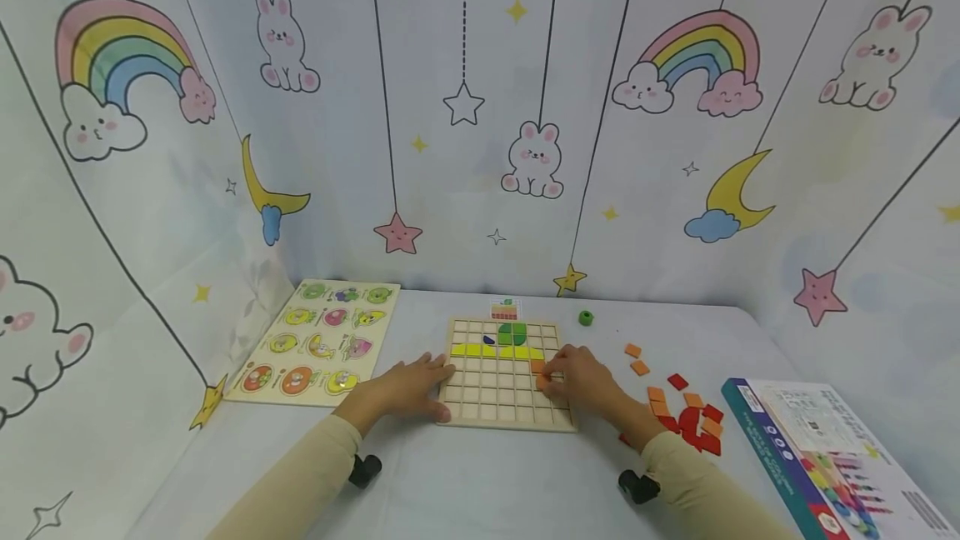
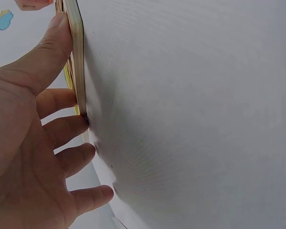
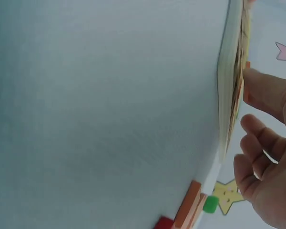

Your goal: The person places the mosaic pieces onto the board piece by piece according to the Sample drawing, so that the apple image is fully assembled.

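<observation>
A wooden grid board (image 1: 487,415) lies flat on the table, holding a row of yellow tiles (image 1: 468,350), green leaf-like pieces (image 1: 512,335) and a small dark blue piece (image 1: 489,340). My left hand (image 1: 408,388) touches the board's left edge, its fingers fairly straight and the thumb along the side in the left wrist view. At the right side, my right hand (image 1: 583,377) pinches an orange tile (image 3: 247,93) against the grid, just below the yellow row. Another orange tile (image 1: 537,366) shows right beside its fingers.
Loose orange tiles (image 1: 657,401) and red pieces (image 1: 688,421) are scattered at the right. A picture card (image 1: 506,309) and a green bead (image 1: 586,318) sit behind the board. A fruit puzzle board (image 1: 311,369) lies left; a box (image 1: 817,440) lies far right.
</observation>
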`<state>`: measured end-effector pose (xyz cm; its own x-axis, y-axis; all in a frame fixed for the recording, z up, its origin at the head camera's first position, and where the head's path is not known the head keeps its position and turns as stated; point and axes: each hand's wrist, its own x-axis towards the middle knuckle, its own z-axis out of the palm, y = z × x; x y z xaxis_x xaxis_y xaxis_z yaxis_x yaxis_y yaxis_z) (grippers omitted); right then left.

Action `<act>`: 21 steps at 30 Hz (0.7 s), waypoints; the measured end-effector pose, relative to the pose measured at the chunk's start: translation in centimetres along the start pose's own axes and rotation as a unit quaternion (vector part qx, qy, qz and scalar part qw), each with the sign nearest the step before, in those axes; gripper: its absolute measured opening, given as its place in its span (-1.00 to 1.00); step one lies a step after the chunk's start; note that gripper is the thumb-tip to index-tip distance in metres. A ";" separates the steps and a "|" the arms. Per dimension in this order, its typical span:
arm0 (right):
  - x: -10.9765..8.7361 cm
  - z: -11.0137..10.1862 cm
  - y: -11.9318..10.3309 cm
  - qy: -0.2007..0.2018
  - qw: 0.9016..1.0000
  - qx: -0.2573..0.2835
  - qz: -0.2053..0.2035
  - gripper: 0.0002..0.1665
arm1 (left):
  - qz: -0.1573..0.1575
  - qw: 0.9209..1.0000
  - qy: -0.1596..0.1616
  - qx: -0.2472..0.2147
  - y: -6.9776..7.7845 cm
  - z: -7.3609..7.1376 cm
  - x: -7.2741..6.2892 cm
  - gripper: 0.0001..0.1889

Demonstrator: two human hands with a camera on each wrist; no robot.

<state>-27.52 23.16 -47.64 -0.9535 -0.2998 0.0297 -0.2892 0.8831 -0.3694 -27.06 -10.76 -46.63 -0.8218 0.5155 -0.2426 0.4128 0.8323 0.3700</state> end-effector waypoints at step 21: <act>-0.6 0.0 -1.1 0.007 0.999 -0.028 -0.030 -0.83 | -0.001 1.000 -0.004 -0.003 0.2 -0.1 -0.1 -0.13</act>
<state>-26.61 22.37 -47.30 -0.9356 -0.3474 0.0634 -0.3492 0.8830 -0.3137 -26.95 -10.69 -46.41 -0.8195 0.5154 -0.2506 0.4091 0.8323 0.3741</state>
